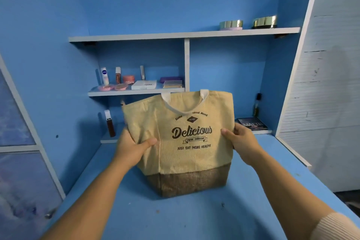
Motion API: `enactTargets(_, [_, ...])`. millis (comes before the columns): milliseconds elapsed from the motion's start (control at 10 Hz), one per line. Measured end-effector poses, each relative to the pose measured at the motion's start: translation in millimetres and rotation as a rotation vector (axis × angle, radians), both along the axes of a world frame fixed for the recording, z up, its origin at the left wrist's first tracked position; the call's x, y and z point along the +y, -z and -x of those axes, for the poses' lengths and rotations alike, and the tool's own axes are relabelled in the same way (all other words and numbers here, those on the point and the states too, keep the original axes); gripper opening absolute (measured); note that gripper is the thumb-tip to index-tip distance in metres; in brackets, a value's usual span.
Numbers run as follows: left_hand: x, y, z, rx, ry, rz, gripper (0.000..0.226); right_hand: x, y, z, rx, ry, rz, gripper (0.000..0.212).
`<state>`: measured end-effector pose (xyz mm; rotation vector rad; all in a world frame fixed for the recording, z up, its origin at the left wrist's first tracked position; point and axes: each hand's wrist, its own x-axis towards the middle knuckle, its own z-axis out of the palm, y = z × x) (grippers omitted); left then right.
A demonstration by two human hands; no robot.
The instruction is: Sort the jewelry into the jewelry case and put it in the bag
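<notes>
I see the bag (181, 142) standing upright at the middle of the desk (175, 216), long axis vertical, handles up, printed face toward me. My left hand (132, 148) grips its left edge and my right hand (241, 142) its right edge, thumbs on the front. A shelf (136, 92) of cosmetics stands behind.

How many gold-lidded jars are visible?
2: a round gold-lidded jar with lilac base and one with black base, both at the white top shelf's right end. Others may be hidden.

Both hands, left hand (134, 145) and right hand (240, 142), grip the upright bag (187, 142) by its sides on the blue table (175, 218); its contents seem hidden.
</notes>
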<state>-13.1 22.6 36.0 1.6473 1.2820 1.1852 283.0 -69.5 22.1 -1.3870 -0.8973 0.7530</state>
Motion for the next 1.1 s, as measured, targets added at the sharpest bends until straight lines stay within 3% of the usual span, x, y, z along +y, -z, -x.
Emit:
enactTargets(200, [0.2,-10.0,-51.9,0.017,-0.022,-0.115,0.048,-18.3,-12.8,-34.0,-0.123,0.287,-0.099,0.006])
enactTargets(400, [-6.2,-18.0,-145.7,0.018,0.063,-0.132,0.033,-42.5,-29.1,-113.6,-0.18,0.515,-0.087,0.018])
enactTargets(800, [13.1,8.8,-224.7,-0.096,0.139,0.019,0.04,-27.4,-10.4,-177.1,-0.082,0.465,0.04,0.01])
enactTargets(900, [13.4,15.2,-223.2,-0.059,0.153,0.008,0.041,-25.6,-4.5,-176.9,-0.075,0.431,0.056,0.018])
enactTargets(1000, [11.9,16.5,-216.2,-0.032,0.208,-0.017,0.056,-30.1,-0.9,-173.9,-0.155,0.433,0.067,0.042])
enactTargets(1100, [-0.2,27.4,-201.1,0.277,0.233,-0.197,0.084,-45.4,19.7,-151.8,-0.508,0.395,0.117,0.069])
